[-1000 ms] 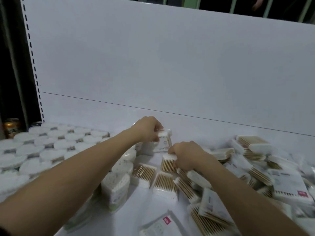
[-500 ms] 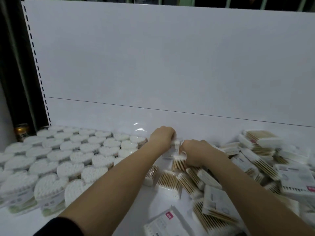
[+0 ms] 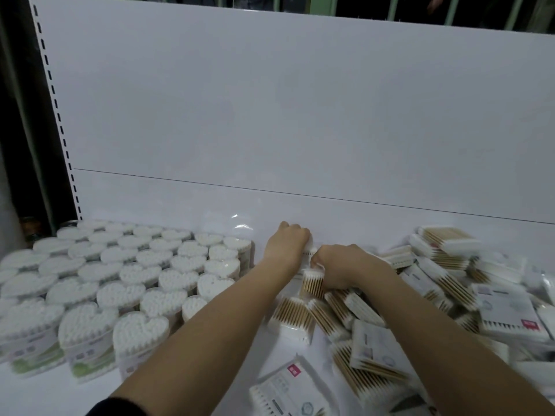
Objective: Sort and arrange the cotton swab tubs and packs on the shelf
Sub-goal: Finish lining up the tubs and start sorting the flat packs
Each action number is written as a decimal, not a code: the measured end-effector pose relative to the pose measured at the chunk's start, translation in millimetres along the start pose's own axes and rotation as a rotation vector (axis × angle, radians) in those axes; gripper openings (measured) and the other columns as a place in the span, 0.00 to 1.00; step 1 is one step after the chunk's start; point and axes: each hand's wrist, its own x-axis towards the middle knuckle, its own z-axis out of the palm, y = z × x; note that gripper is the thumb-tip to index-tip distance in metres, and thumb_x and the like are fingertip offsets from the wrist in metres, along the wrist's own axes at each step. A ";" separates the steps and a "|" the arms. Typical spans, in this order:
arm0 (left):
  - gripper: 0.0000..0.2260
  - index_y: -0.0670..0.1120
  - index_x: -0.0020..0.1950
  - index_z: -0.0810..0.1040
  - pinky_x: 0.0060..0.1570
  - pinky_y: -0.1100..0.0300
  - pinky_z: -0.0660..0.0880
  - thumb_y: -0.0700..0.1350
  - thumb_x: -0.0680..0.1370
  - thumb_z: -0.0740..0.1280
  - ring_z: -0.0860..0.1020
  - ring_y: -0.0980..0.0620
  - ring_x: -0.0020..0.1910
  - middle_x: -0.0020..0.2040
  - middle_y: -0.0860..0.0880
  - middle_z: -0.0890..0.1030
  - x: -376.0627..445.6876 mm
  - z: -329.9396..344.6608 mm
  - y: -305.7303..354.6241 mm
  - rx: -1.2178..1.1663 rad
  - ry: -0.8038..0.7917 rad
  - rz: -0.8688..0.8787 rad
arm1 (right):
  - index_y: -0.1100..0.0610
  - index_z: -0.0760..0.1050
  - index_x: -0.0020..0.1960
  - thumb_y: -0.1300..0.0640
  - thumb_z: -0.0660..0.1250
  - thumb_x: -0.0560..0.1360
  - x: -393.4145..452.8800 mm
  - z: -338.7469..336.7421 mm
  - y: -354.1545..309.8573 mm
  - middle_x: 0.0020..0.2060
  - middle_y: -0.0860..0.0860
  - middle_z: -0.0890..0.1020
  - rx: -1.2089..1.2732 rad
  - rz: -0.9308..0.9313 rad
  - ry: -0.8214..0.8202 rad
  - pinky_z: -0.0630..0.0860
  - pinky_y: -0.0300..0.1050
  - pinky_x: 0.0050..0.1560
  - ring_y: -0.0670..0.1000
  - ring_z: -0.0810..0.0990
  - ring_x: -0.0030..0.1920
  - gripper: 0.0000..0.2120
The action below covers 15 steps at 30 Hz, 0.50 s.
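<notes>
At the centre of the frame both hands meet near the back of the shelf [image 3: 192, 382]. The left hand [image 3: 289, 240] has its fingers curled down over a white pack [image 3: 308, 250], of which only an edge shows between the two fists. The right hand [image 3: 341, 265], just to the right and touching that pack's edge, is curled as well; its fingertips are hidden, so I cannot tell what it grips, though it lies on an upright pack [image 3: 312, 283] with tan sticks showing. Below the hands, more packs stand in a loose row [image 3: 330, 310] running toward the lower right. A jumbled heap of packs [image 3: 450, 265] fills the right side of the frame. One labelled pack [image 3: 288, 388] lies flat at the bottom centre. On the left, heart-shaped tubs [image 3: 126, 274] stand upright in close rows. A white back panel [image 3: 300, 115] rises behind everything.
</notes>
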 end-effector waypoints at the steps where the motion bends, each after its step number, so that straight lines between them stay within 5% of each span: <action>1: 0.16 0.42 0.63 0.74 0.53 0.53 0.73 0.32 0.77 0.62 0.69 0.43 0.61 0.60 0.43 0.74 0.2 -1.2 0.2 -0.006 -0.011 0.005 | 0.52 0.73 0.62 0.52 0.68 0.75 -0.3 0.3 -0.3 0.55 0.51 0.79 -0.006 -0.007 0.001 0.65 0.49 0.57 0.54 0.77 0.57 0.16; 10: 0.13 0.48 0.61 0.77 0.54 0.52 0.73 0.42 0.77 0.63 0.71 0.46 0.61 0.59 0.47 0.77 -17.3 -60.6 9.2 -0.195 0.016 -0.042 | 0.46 0.70 0.70 0.42 0.74 0.71 -29.1 -14.3 -2.0 0.69 0.45 0.73 0.167 -0.112 0.030 0.56 0.52 0.74 0.50 0.70 0.68 0.30; 15: 0.06 0.52 0.49 0.79 0.51 0.54 0.77 0.48 0.77 0.63 0.80 0.49 0.50 0.51 0.51 0.82 -27.7 -93.7 21.4 -0.334 -0.028 -0.061 | 0.52 0.77 0.64 0.51 0.70 0.77 -60.7 -41.7 7.9 0.61 0.45 0.76 0.476 -0.120 0.237 0.66 0.38 0.57 0.49 0.74 0.64 0.16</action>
